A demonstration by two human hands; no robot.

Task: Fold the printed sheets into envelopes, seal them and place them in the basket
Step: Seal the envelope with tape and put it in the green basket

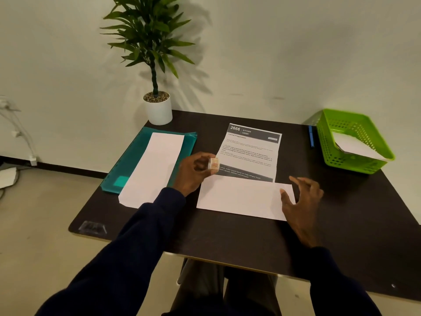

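Head camera: A person seated at a dark rectangular table pinches a small pale cylinder with an orange label, probably a glue stick, in the curled fingers of the left hand, over the middle of the surface. The right hand, fingers loosely spread and holding nothing, rests its thumb on the right end of a long white paper envelope. The envelope lies towards the front edge and overlaps the near end of an unfolded printed white sheet headed "2666 Kitchen". A stack of long white paper lies on a teal plastic folder by the left edge. A lime-green plastic lattice basket at the back right corner already holds white paper. Sealing appears to be the step in hand. It would go best with the right hand pinning the envelope flat, glue drawn thinly along the flap, then firm pressure end to end.
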